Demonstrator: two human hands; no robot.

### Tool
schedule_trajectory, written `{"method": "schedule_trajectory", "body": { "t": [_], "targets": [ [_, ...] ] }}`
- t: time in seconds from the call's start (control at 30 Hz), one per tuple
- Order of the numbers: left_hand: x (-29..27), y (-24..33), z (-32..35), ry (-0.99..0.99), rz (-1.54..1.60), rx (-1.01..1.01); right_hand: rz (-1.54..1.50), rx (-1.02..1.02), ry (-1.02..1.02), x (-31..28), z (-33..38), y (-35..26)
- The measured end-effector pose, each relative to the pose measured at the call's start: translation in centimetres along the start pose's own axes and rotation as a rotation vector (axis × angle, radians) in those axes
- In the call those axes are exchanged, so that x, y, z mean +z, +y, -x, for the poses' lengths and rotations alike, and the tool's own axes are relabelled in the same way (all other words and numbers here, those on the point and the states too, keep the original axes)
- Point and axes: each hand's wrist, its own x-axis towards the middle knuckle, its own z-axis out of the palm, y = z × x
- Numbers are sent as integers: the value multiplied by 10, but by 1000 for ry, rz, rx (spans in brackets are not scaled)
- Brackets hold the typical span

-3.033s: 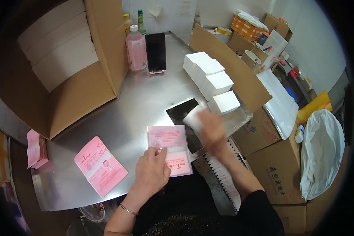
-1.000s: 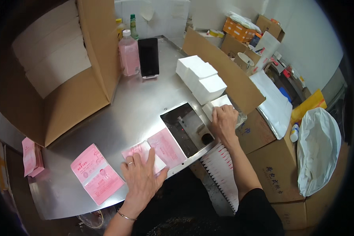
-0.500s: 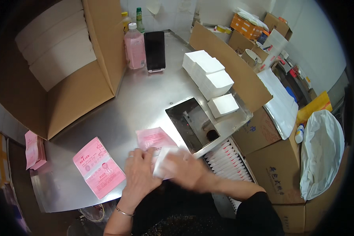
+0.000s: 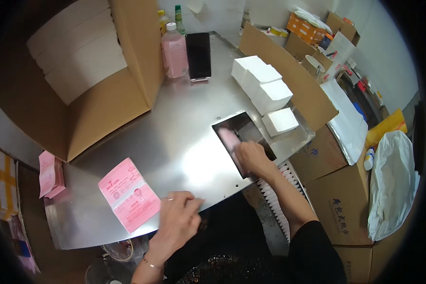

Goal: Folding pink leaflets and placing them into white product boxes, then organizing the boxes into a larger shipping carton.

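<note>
At the opening (image 4: 245, 124) in the steel tabletop, my right hand (image 4: 254, 158) is closed on a slim pink packet (image 4: 230, 140), blurred by motion. The packet slants over the dark opening's left side. My left hand (image 4: 179, 215) rests at the table's front edge with loosely bent fingers, some apart, and nothing visible in them. Just left of it lies a stack of pink printed sheets (image 4: 130, 195). White folded tissue stacks (image 4: 262, 83) stand beyond the opening, and a smaller white stack (image 4: 280, 121) sits at its right corner.
A large cardboard box (image 4: 104, 113) holding white bundles stands at left. Behind are a pink bottle (image 4: 174, 52) and a dark phone (image 4: 198, 57) on a stand. Rows of white packets (image 4: 274, 203) sit below the right edge, beside cartons (image 4: 341, 208) and a white bag (image 4: 394, 184).
My right hand has moved right and away from me, from beside my left hand to the opening, with the pink packet. The pink sheet and white tissue have left the table's front.
</note>
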Motion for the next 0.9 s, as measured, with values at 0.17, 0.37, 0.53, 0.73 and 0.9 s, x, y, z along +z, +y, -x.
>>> {"method": "schedule_trajectory", "body": {
  "t": [0.17,0.37,0.53,0.73,0.9],
  "targets": [
    [-56,-21,35,449,-510,-350,258,-63,764,-52,16,6],
    [-63,-47,43,48,-440,-379,341,80,681,-27,8,79],
    [-26,-9,-7,73,-94,-60,197,36,713,-36,4,87],
    [35,-9,-40,30,70,115,-68,-643,587,-11,44,-28],
    [36,-4,-43,122,-189,-53,-34,-628,399,13,59,-73]
  ]
}}
